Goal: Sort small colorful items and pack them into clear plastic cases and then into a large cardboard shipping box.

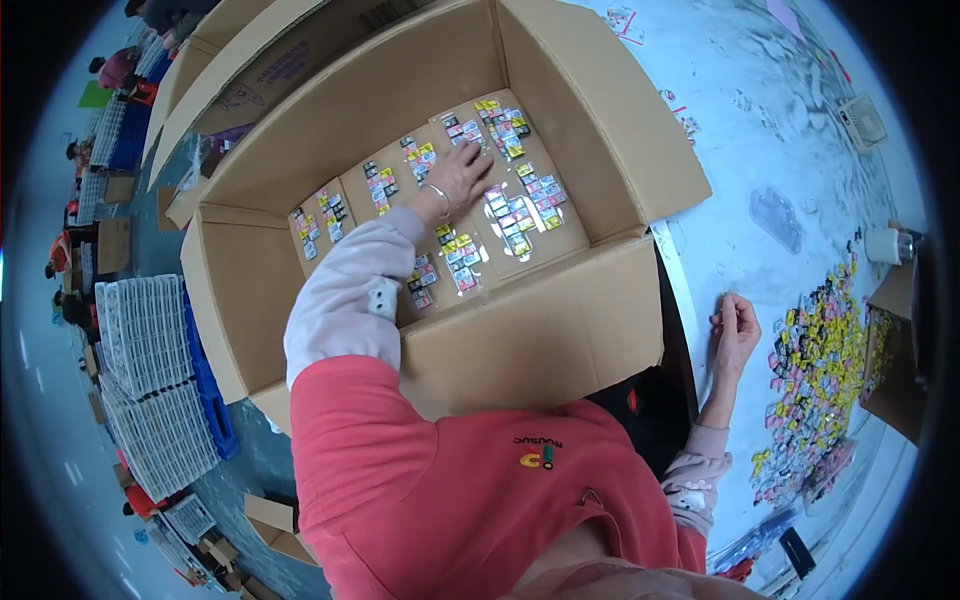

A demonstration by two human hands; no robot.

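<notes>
A large open cardboard box (540,330) stands in front of me, its bottom lined with clear trays of small colourful packets (520,210). My left hand (458,172) reaches down into the box and lies flat, fingers spread, on the trays near the middle. My right hand (735,330) rests on the white table (740,150) to the right of the box, fingers loosely curled, holding nothing that I can see. Pale pink sleeves and a red vest cover my arms and chest.
A heap of small yellow, black and pink packets (815,380) lies on the table right of my right hand. A brown box (895,350) sits at the far right. Stacks of white trays (150,380) and blue crates stand on the floor at left, where other people work.
</notes>
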